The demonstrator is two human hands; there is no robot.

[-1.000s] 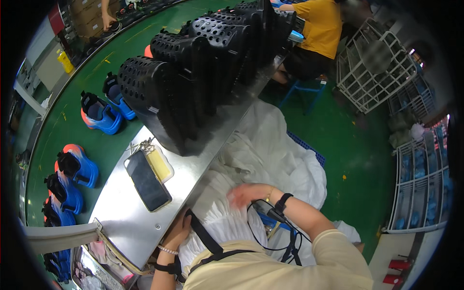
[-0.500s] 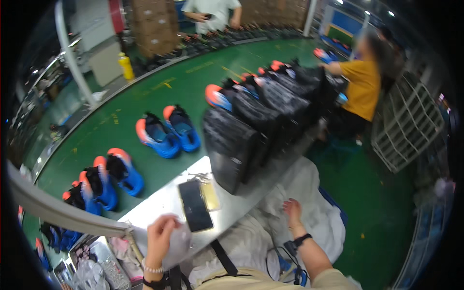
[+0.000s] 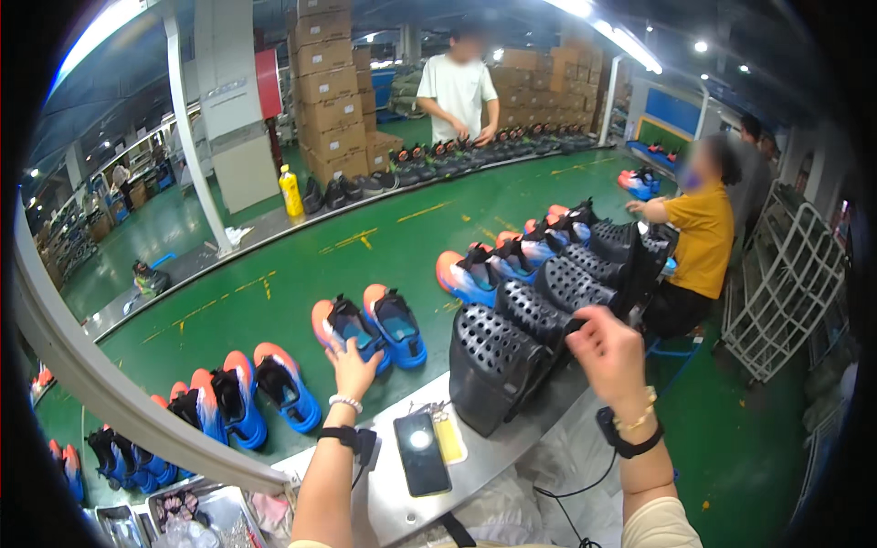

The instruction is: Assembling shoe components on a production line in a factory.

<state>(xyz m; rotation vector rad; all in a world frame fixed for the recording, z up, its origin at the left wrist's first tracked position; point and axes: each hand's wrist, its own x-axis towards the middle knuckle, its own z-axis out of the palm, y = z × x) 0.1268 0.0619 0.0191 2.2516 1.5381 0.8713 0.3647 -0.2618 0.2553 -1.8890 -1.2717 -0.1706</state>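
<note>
My left hand point(image 3: 352, 373) reaches over the green belt with fingers spread at the heel of a blue and orange sneaker point(image 3: 347, 321); firm contact cannot be made out. Its matching sneaker point(image 3: 396, 329) stands just to the right. My right hand point(image 3: 610, 354) is raised with fingers curled beside the black perforated plastic holders point(image 3: 498, 352), which stand in a row. Whatever its fingertips may pinch is hidden. Beyond the holders stand more blue and orange sneakers point(image 3: 468, 274).
A phone point(image 3: 422, 454) and a yellow card point(image 3: 450, 438) lie on the metal ledge point(image 3: 384, 511). More sneakers point(image 3: 285, 388) stand left, near a curved white post point(image 3: 119, 374). A person in yellow point(image 3: 703, 228) sits right; another in white point(image 3: 459, 96) stands across the belt.
My left hand has moved forward from the ledge to the sneaker pair. My right hand has risen from low beside the ledge to the black holders, its fingers now curled. The view has tilted up.
</note>
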